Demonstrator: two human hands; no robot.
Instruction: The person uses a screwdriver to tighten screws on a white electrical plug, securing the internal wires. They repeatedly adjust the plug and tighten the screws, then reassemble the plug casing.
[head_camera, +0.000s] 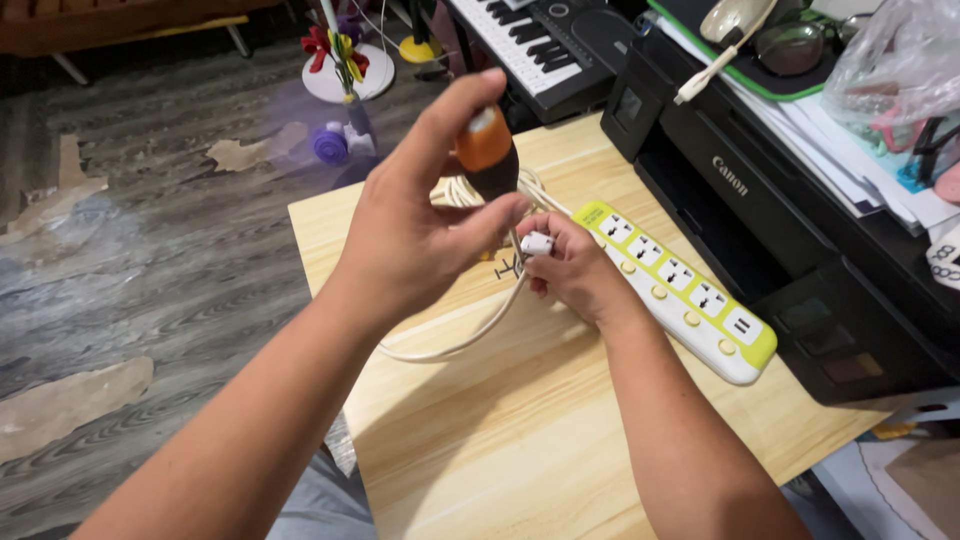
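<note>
Orange-handled screwdriver (487, 150) stands upright in the left hand (420, 225), gripped tight, tip down on the small white plug (537, 243) pinched in the right hand (575, 270) above the wooden table (520, 440).

A black printer (760, 200) is set at the right edge of a light wooden table (520, 440), with stacked papers (850, 160) and a clear plastic bag (890, 60) seen on it, a keyboard instrument (540, 40) behind it and a toy flower (335, 50) far left of it.
</note>
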